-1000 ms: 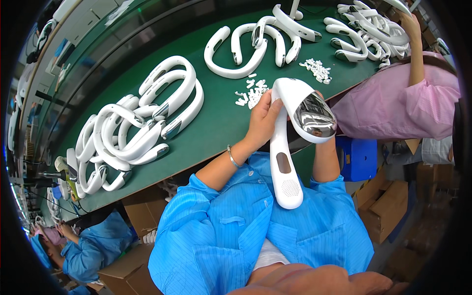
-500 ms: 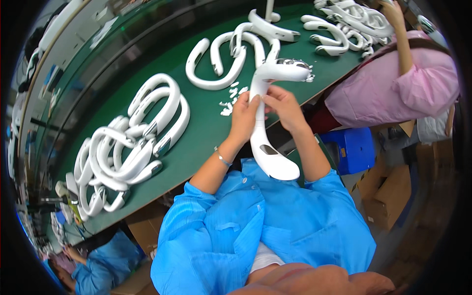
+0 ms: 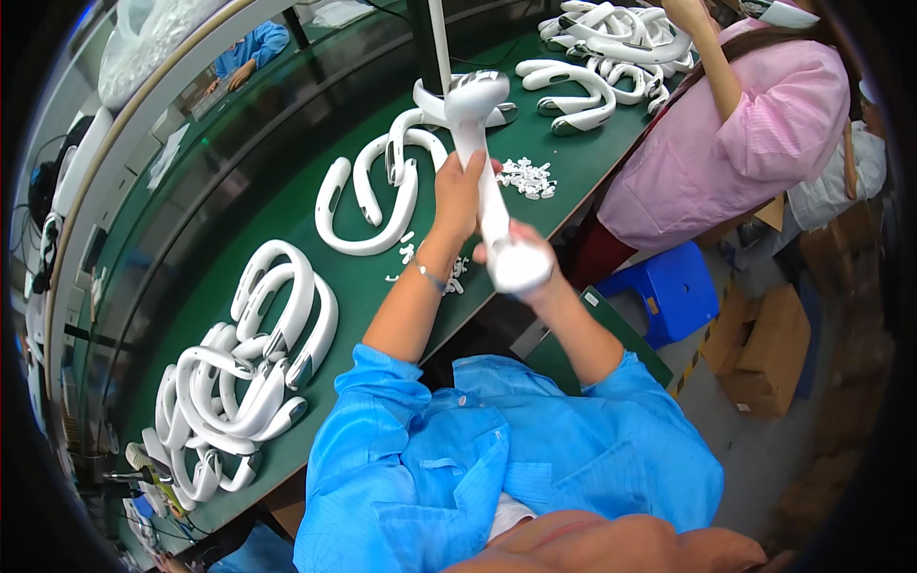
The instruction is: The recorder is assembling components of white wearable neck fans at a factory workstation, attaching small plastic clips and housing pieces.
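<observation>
A white neck fan (image 3: 492, 202) with a curved body and wide ends hangs above the green bench, held in both hands. My left hand (image 3: 458, 199) is closed round its middle, thumb along the front. Near me, my right hand (image 3: 531, 265) is closed round the lower end, which is blurred, its fingers partly hidden behind it. The fan's far end points away over the bench. Beyond it more white neck fans (image 3: 368, 244) lie loosely on the green bench. A pile of small white parts (image 3: 528, 179) lies right of the held fan; others (image 3: 457, 277) lie beside my left forearm.
A heap of neck fans (image 3: 224, 392) covers the bench at left, another heap (image 3: 621, 43) the far right. A person in pink (image 3: 726, 143) stands at right. A blue stool (image 3: 673, 291) and a cardboard box (image 3: 764, 349) are on the floor. A white pole (image 3: 438, 43) rises behind.
The neck fan has been turned so its far end points away instead of right. My right hand has moved from its middle down to the near end. The view has shifted.
</observation>
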`<state>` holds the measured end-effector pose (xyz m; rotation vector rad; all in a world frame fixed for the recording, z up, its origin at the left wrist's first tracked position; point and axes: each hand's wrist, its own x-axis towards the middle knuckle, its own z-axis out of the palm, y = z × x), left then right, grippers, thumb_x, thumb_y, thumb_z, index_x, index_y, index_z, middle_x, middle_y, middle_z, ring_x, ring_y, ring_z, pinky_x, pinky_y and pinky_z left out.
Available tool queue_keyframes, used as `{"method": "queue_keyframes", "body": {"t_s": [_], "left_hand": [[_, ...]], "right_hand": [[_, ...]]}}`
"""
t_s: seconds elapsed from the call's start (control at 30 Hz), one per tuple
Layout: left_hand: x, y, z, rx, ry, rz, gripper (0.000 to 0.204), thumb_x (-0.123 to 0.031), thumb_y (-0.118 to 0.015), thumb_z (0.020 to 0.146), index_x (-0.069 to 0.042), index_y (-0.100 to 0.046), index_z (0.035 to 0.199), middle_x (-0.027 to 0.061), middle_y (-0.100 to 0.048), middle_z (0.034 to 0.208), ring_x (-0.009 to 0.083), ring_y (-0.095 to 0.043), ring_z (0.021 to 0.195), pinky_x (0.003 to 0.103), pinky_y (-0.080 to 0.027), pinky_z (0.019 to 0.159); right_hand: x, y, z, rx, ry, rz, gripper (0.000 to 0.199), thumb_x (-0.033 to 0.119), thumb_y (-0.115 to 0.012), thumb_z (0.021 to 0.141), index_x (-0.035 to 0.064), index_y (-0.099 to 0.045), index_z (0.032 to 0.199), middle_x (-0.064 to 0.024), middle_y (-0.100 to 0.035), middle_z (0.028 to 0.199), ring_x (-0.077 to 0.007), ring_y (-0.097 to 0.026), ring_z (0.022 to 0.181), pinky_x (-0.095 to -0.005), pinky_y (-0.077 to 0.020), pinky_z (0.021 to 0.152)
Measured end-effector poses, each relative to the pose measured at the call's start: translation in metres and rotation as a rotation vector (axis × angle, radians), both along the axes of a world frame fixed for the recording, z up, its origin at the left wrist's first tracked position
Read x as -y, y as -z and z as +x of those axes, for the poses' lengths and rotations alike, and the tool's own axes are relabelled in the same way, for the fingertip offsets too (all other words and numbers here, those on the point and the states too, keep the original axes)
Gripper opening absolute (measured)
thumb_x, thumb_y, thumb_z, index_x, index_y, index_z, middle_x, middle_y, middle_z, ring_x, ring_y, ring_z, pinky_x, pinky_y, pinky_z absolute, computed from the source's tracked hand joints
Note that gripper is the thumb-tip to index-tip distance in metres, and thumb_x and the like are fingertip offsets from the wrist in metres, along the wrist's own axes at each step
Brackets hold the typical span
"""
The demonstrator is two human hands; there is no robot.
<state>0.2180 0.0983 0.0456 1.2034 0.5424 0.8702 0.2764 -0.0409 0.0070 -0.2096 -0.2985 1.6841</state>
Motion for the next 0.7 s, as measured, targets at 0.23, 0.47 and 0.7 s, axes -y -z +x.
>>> {"method": "queue_keyframes", "body": {"t_s": [0.23,0.47,0.7], "left_hand": [[-0.054,-0.014,-0.044,-0.549,-0.349,0.768,0.051,-0.027,-0.068,0.080,-0.002,-0.053,0.122,0.0186,-0.062,0.111,0.0262,-0.064,0.095,0.034,-0.050,0.080],[-0.081,-0.012,-0.161,-1.401,-0.764,0.782,0.047,-0.032,-0.065,0.081,-0.005,-0.054,0.118,0.0189,-0.060,0.108,0.0354,-0.062,0.091,0.043,-0.050,0.077],[-0.108,0.030,-0.177,-1.734,-0.381,0.489,0.058,-0.037,-0.068,0.078,0.006,-0.049,0.112,0.0233,-0.064,0.102,0.0371,-0.063,0.096,0.042,-0.051,0.082]], "right_hand": [[-0.115,-0.024,0.204,0.517,0.913,-0.252,0.014,0.014,-0.064,0.086,0.0034,-0.058,0.091,-0.0066,-0.058,0.077,-0.0162,-0.058,0.055,-0.0253,-0.0465,0.039],[-0.182,0.015,0.389,0.765,1.460,-0.714,0.065,0.019,-0.074,0.076,-0.0163,-0.038,0.117,-0.0223,-0.055,0.105,-0.0264,-0.063,0.060,-0.0315,-0.0571,0.047],[-0.184,0.023,0.397,1.304,1.296,-1.053,0.070,0.036,-0.070,0.077,-0.0198,-0.044,0.110,-0.0189,-0.066,0.086,-0.0231,-0.069,0.064,-0.0292,-0.0544,0.054]]}}
